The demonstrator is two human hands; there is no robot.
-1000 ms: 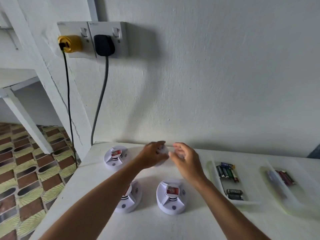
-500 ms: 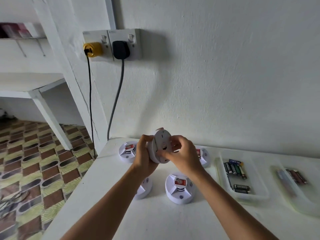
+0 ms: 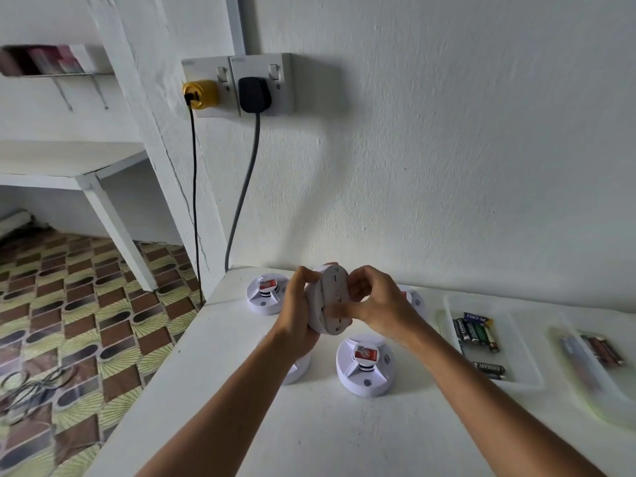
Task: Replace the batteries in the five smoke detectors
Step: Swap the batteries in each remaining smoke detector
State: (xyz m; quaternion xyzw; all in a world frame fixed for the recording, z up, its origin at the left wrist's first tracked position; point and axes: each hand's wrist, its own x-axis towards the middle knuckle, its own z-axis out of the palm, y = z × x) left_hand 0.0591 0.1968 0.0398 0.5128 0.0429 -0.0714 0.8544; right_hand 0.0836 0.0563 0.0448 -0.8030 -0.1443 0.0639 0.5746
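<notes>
Both hands grasp one smoke detector, lifted above the white table with its back plate facing the camera: the left hand cups its left rim, and the right hand curls fingers over its right side, thumb pressed on the back. Left of them, a second detector rests by the wall. Below sits a third detector. Further right, a clear tray holds batteries.
</notes>
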